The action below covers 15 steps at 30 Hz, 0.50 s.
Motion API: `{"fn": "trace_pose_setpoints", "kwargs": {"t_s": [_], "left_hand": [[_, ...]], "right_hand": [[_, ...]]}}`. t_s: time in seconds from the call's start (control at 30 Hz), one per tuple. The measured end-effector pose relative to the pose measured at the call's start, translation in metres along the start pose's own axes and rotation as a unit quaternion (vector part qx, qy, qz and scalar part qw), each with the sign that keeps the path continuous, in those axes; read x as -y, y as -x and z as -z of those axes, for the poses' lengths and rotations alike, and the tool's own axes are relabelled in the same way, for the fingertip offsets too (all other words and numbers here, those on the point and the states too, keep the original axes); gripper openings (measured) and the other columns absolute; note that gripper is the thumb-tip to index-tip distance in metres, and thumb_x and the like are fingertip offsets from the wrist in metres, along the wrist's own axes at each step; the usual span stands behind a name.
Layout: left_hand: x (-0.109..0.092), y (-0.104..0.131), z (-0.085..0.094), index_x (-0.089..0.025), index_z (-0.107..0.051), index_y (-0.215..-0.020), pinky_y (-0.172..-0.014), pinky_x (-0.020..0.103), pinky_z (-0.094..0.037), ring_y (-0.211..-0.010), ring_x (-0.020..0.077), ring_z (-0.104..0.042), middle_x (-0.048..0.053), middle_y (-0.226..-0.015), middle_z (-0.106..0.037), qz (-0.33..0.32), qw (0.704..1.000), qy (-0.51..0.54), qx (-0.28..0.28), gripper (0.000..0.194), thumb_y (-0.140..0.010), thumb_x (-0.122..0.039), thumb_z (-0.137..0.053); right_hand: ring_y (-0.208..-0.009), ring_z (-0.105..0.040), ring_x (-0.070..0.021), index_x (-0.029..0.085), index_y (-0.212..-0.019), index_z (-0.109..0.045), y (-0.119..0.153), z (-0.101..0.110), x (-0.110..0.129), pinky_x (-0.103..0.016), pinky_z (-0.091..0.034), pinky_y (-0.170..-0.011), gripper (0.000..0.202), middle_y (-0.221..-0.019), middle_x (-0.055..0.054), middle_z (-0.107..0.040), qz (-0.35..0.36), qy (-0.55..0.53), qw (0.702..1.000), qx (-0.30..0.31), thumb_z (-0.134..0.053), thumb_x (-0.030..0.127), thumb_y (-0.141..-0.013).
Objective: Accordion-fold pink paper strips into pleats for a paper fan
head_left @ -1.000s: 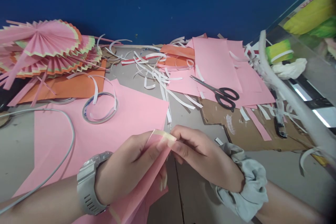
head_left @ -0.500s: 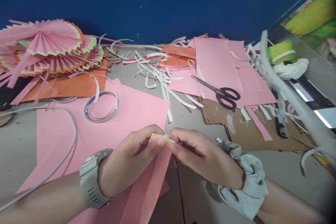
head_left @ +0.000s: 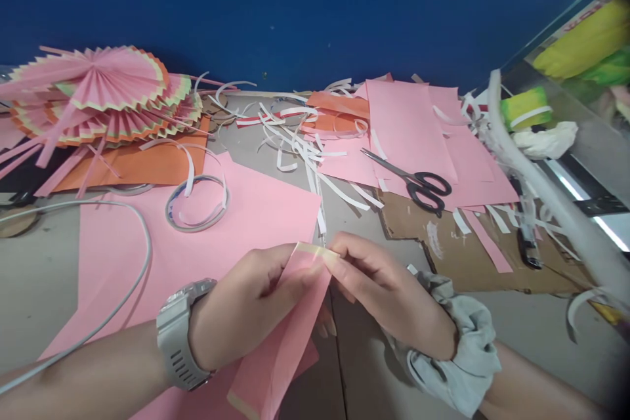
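Observation:
Between my two hands is a folded strip of pink paper with a pale yellow edge along its far end. My left hand is closed on it, thumb lying flat over the top near the yellow edge. At the strip's far right corner, my right hand pinches the edge between thumb and fingers. The strip hangs down toward me, over a large pink paper sheet on the table. A roll of double-sided tape with loose white backing lies on that sheet, beyond my left hand.
Pleated pink paper fans are piled at the back left on orange paper. Black-handled scissors rest on pink sheets. White strips litter the middle; a cutter lies on cardboard. A white cable loops at left.
The pink strip has tilted up, so more of its face and yellow edge shows. My right fingers have shifted to its corner. The view has moved slightly.

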<state>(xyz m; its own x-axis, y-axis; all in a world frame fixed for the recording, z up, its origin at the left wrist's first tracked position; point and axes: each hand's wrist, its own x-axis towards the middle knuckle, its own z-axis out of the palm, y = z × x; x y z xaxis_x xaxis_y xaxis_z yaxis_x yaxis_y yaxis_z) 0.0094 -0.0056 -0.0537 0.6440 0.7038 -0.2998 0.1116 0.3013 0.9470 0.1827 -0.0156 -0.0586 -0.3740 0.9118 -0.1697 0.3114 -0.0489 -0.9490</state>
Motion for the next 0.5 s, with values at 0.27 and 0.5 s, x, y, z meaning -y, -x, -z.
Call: {"fn": "trace_pose_setpoints", "kwargs": {"t_s": [0.27,0.5], "left_hand": [[0.0062,-0.0005,0.0007,-0.011,-0.061,-0.076,-0.059,0.026,-0.052,-0.062,0.0166,-0.065,0.009,-0.071,-0.067,0.056,0.996,0.046,0.041,0.04,-0.09,-0.04,-0.037],[0.0083,0.0002,0.0001,-0.012,-0.055,-0.072,-0.053,0.023,-0.05,-0.057,0.0144,-0.062,0.005,-0.065,-0.063,0.058,0.997,0.043,-0.004,0.033,-0.088,-0.039,-0.043]], "right_hand": [[-0.049,-0.033,-0.0078,0.02,-0.065,-0.038,0.0,0.0045,-0.0028,-0.022,-0.028,-0.047,0.03,-0.055,0.007,-0.036,0.006,-0.048,0.998,-0.045,-0.038,0.031,-0.092],[-0.049,-0.034,-0.0086,0.02,-0.063,-0.038,-0.0028,0.0029,-0.0063,-0.023,-0.028,-0.048,0.032,-0.054,0.006,-0.037,0.019,-0.049,0.996,-0.073,-0.039,0.032,-0.092]]}}
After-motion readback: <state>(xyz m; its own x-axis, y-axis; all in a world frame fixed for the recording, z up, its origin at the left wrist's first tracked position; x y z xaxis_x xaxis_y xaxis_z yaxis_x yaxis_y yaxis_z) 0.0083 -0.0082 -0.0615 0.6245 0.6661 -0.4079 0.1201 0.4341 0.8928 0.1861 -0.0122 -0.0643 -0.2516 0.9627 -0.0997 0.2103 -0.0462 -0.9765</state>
